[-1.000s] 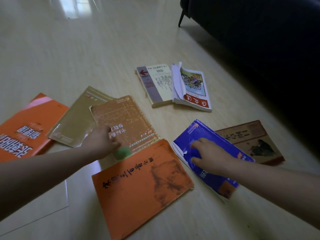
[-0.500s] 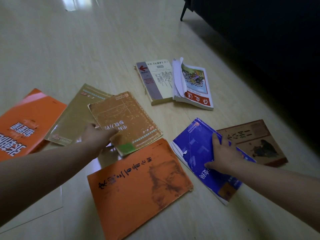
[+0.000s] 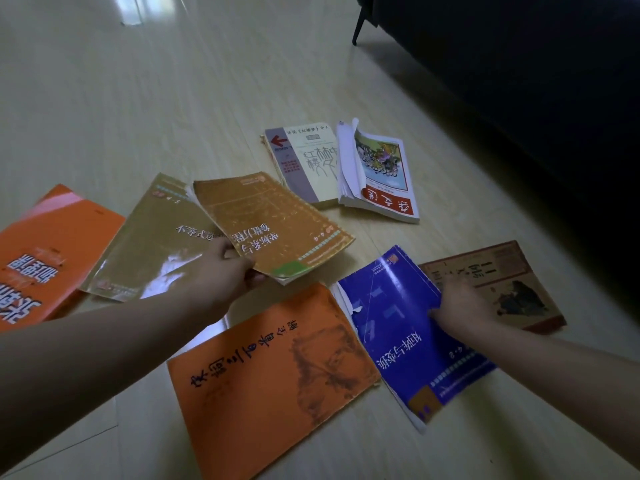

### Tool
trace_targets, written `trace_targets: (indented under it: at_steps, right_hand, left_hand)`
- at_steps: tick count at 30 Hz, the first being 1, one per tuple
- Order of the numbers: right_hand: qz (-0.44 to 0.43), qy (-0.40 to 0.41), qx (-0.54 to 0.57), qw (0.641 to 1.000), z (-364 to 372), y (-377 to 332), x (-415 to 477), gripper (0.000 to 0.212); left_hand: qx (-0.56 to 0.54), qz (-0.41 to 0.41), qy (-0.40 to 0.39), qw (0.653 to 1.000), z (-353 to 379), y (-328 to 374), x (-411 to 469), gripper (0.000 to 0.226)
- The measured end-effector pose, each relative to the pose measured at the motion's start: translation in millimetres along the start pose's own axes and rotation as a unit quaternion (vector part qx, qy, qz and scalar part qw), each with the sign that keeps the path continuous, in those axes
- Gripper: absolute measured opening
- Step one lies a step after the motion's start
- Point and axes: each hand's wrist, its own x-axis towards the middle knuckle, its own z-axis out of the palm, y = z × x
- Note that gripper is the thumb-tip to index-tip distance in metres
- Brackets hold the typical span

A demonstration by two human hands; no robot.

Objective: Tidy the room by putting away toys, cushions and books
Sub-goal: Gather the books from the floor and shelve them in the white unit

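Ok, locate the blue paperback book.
Head view, lower right: the blue paperback book lies on the floor between the orange portrait-cover book and the brown illustrated book, right hand gripping its edge.

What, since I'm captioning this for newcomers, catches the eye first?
Books lie strewn on the pale floor. The left hand holds a brown workbook raised at centre by its near corner; the right hand grips the blue book at right. A large orange book lies nearest.

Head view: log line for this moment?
left hand grips brown book, tilted off floor | right hand grips blue book edge | six other books on floor
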Motion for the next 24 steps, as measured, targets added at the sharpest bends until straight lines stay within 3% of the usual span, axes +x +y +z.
trace_targets:
  at_steps: [4,9,14,20,24]
  right_hand:
    - [-0.008,0.038,0.097,0.995,-6,5,-1,0.016]
    - [-0.091,0.138,0.214,0.963,-38,-4,-10,0.014]
    - [-0.106,0.169,0.361,0.911,-55,-25,-13,0.008]
    - [-0.105,0.042,0.494,0.862,-31,-62,-36,0.007]
    - [-0.102,-0.082,0.511,0.849,-11,-69,-59,0.016]
  left_hand:
    - [0.029,0.009,-0.033,0.999,7,1,-18,0.019]
    - [0.043,0.02,-0.081,0.996,4,1,-25,0.021]
    - [0.019,0.047,-0.144,0.988,1,12,-31,0.021]
    - [0.062,0.088,-0.194,0.975,-17,24,-42,0.024]
    - [0.111,0.048,-0.182,0.976,-40,6,-51,0.023]
